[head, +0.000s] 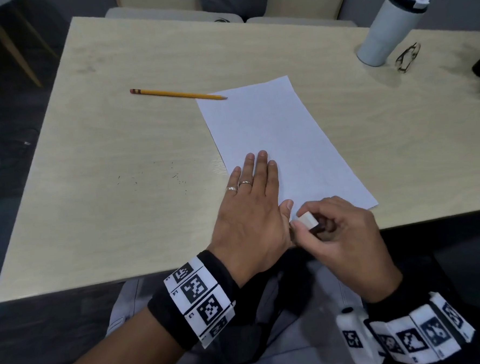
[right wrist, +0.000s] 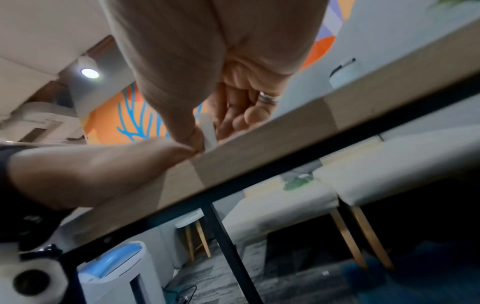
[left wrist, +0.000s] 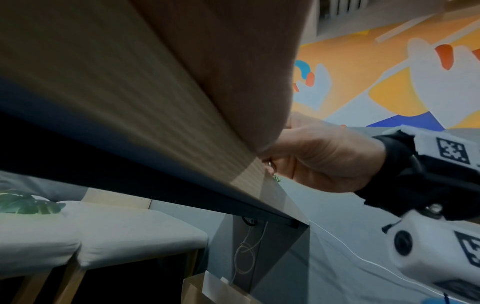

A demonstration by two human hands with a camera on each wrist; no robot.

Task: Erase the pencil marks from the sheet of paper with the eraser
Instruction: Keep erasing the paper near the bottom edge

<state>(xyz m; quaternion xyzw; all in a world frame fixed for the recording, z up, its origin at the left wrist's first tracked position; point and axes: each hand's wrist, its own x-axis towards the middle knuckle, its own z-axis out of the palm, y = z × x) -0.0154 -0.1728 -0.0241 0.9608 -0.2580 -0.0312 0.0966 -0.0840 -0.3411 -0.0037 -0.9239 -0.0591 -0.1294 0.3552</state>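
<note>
right hand (head: 340,229) grip: thumb and fingertips pinch a small white block eraser (head: 307,220) by its two side faces, the other fingers curled under. the eraser is tilted, one end raised. the right wrist view shows its lower end (right wrist: 209,135) at or just above the tabletop near the front edge; contact cannot be confirmed from any view.

left hand (head: 251,209) grip: not grasping anything. palm down, fingers straight and spread, pressing the sheet of paper (head: 281,140) flat at its near left corner. left thumb tip lies just beside the eraser.

key relation: the sheet lies away from the body and slightly right of the eraser. its long axis runs diagonally, from the near right corner by the tabletop (head: 119,150) front edge up to the far left corner, where the pencil (head: 177,94) tip overlaps the edge. the eraser sits at the sheet's near end, so the whole writing area is ahead of the grip. the right hand is the nearer hand and has the tool; the left is the anchor.

pencil marks: none resolvable on the sheet in the head view, too faint or already gone. dark crumbs (head: 176,177) lie on the tabletop left of the sheet.

judgement: strokes should run away from the left hand so the paper stays in tension and does not buckle.
</note>
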